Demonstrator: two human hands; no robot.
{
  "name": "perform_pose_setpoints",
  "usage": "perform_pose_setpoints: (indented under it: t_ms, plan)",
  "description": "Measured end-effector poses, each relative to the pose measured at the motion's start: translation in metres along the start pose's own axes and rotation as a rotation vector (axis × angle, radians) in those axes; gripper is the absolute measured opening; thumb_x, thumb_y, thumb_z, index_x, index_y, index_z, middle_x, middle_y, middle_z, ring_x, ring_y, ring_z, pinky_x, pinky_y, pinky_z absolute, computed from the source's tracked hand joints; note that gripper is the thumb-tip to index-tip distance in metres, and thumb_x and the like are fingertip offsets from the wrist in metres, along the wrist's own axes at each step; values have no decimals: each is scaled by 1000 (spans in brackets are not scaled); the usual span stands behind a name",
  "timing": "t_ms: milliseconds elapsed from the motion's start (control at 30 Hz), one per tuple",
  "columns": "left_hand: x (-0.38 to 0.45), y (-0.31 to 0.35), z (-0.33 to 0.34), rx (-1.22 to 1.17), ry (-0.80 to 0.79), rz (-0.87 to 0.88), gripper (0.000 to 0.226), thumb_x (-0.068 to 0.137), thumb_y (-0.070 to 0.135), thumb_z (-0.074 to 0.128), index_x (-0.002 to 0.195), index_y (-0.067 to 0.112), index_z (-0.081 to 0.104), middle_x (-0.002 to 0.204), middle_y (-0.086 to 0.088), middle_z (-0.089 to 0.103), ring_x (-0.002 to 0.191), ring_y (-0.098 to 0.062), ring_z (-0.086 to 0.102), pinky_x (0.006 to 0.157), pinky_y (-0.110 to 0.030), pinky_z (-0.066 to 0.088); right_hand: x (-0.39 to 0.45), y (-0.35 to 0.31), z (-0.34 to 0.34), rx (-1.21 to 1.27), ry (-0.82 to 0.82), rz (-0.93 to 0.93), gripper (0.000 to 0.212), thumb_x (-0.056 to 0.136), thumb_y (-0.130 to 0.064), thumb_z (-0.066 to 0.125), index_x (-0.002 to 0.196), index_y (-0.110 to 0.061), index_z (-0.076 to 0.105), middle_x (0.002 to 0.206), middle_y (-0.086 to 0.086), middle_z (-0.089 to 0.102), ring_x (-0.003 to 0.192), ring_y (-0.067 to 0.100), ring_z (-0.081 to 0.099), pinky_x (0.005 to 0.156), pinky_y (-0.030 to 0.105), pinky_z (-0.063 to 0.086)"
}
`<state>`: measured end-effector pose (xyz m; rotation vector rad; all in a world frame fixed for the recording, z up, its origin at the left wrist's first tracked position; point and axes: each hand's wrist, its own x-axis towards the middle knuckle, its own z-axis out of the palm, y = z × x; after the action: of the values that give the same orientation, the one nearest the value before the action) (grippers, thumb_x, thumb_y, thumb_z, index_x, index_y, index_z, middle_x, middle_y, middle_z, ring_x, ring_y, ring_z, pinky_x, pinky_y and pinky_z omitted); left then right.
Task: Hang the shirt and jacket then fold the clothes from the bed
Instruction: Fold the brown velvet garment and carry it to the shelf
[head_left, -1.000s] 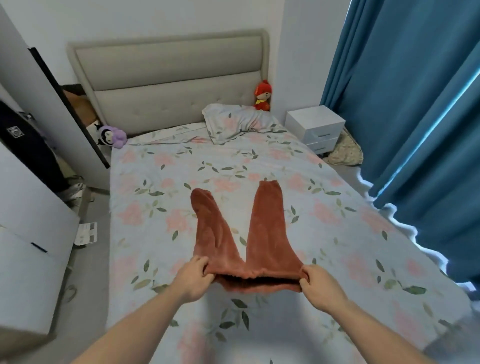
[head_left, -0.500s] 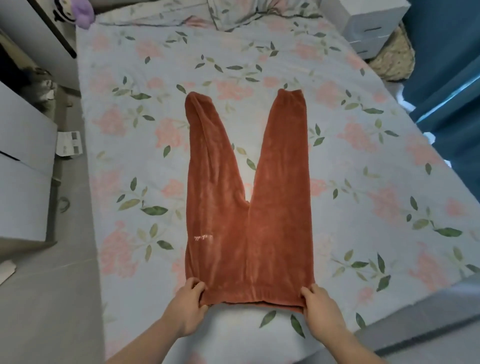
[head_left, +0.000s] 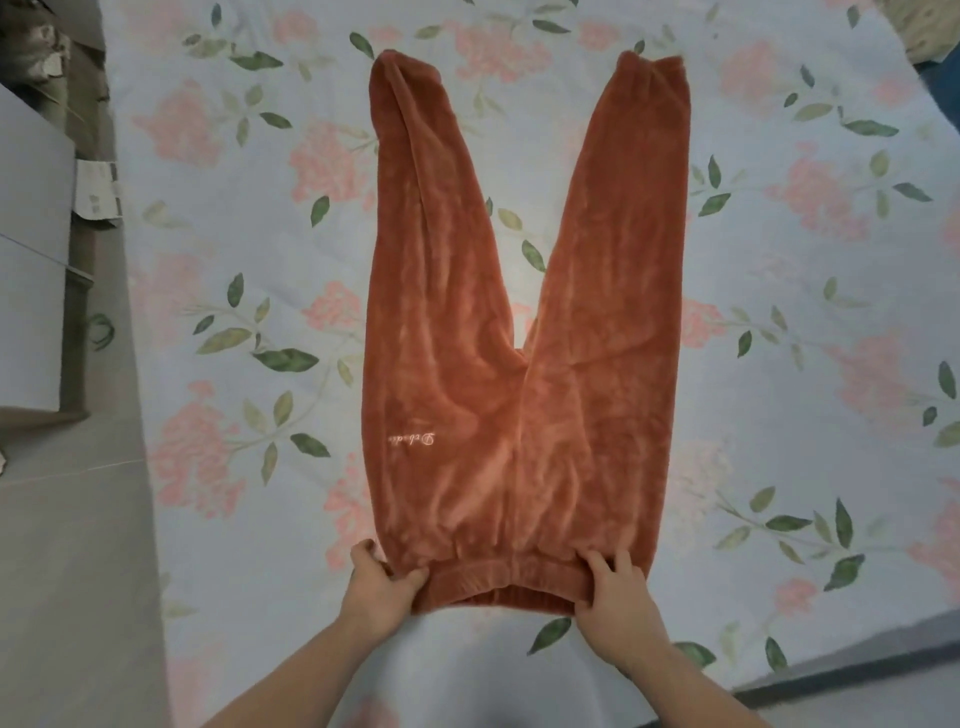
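Since half a second ago the view has closed in and the rust-coloured trousers (head_left: 524, 332) fill more of it, still flat on the flowered bed sheet (head_left: 234, 312), legs spread in a V toward the far side. The left hand (head_left: 382, 587) and right hand (head_left: 615, 587) still pinch the near waistband corners, fingers curled over the fabric.

Trousers (head_left: 519, 364) flat on bed (head_left: 779, 364), legs spread away from person; left hand (head_left: 382, 587) and right hand (head_left: 615, 592) at waistband corners; floor (head_left: 67, 571) left of bed.
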<state>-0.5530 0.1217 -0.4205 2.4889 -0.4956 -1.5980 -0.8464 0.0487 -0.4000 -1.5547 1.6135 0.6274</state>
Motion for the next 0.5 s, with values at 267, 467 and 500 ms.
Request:
perform_pose_setpoints:
  t_ms: [267, 467, 500]
  plan:
    - [-15, 20, 5, 30, 112, 275, 21, 82, 48, 64, 98, 36, 70, 99, 0, 70, 78, -12, 71, 75, -42, 60, 9, 11, -26, 108, -31, 19, 47, 91, -22, 56, 138, -29, 60, 137, 4, 49, 120, 29, 57, 102, 35, 48]
    - [-89, 101, 17, 24, 135, 629, 24, 95, 19, 64, 103, 39, 53, 102, 20, 57, 84, -2, 63, 65, -19, 49, -6, 31, -55, 326, 39, 36, 13, 90, -30, 63, 98, -34, 72, 103, 0, 68, 86, 13, 66, 82, 32, 56]
    - [-98, 111, 22, 27, 118, 697, 26, 94, 17, 64, 105, 38, 54, 103, 21, 56, 87, -2, 62, 67, -19, 50, -12, 33, -62, 359, 49, 40, 9, 90, -29, 65, 95, -35, 70, 103, -1, 69, 87, 12, 66, 80, 29, 54]
